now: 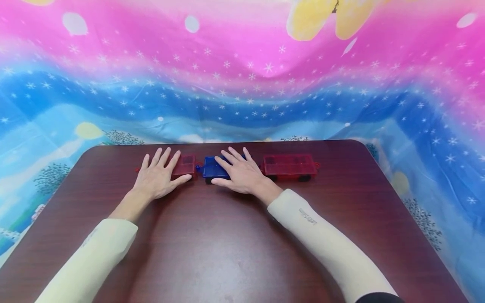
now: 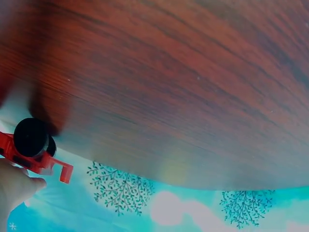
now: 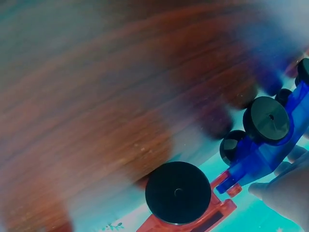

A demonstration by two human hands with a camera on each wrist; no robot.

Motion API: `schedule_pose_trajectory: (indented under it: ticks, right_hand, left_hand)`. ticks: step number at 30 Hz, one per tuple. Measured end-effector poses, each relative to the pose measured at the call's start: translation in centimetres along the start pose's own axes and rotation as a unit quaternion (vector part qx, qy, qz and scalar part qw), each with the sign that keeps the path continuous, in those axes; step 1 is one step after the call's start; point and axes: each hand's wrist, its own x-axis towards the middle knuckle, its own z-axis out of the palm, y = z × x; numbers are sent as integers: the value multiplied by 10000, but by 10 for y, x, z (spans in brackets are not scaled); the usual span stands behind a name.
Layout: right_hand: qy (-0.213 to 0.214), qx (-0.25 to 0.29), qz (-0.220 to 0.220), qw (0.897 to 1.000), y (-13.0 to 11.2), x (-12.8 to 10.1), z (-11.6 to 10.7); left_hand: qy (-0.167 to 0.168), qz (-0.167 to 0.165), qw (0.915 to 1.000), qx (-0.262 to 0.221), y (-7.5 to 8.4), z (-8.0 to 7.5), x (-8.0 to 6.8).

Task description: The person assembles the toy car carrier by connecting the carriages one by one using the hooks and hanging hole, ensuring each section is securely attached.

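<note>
Three translucent toy wagons with black wheels stand in a row along the far part of the table. My left hand lies with spread fingers over the left red wagon. On the blue wagon in the middle rests my right hand, its fingers also spread and covering much of it. To its right is a longer red wagon, touched by neither hand. The left wrist view shows a red end hook beside a wheel. In the right wrist view, a blue coupling tab meets a red coupling.
The dark wooden table has rounded far corners, and its far edge runs close behind the wagons. A pink and blue printed cloth hangs behind and around the table.
</note>
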Motion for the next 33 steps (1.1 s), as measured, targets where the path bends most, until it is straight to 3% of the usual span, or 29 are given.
schedule_pose_trajectory:
  ticks: [17, 33]
  right_hand:
    - [-197, 47, 247, 9995, 0, 8, 7]
    - [-239, -98, 190, 9995, -3, 11, 11]
  left_hand:
    - [90, 166, 9996, -199, -7, 5, 2]
    - [170, 260, 9989, -350, -14, 4, -1]
